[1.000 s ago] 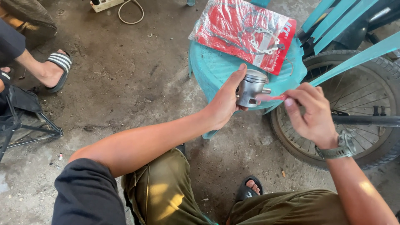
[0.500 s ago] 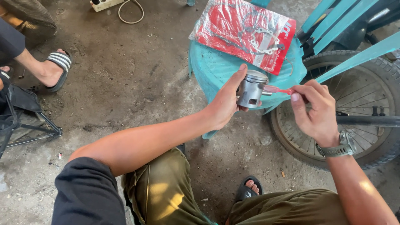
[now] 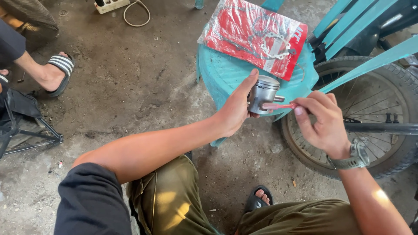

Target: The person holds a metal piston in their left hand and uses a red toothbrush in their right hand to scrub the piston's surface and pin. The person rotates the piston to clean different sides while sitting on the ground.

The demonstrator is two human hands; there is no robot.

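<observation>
My left hand (image 3: 237,106) grips a grey metal piston (image 3: 261,93), held upright over the edge of a teal plastic stool (image 3: 222,72). A short pin sticks out of the piston's right side. My right hand (image 3: 322,119) holds a thin red tool (image 3: 278,105), its tip touching the piston's lower side near the pin. A watch sits on my right wrist.
A red and clear plastic packet with gaskets (image 3: 257,35) lies on the stool. A motorbike wheel (image 3: 361,117) and teal frame stand at the right. Another person's foot in a striped sandal (image 3: 58,69) is at the left. A power strip (image 3: 109,4) lies on the concrete floor.
My right hand with the red tool dropped from beside the pin to the piston's lower side. The piston stays held in my left hand.
</observation>
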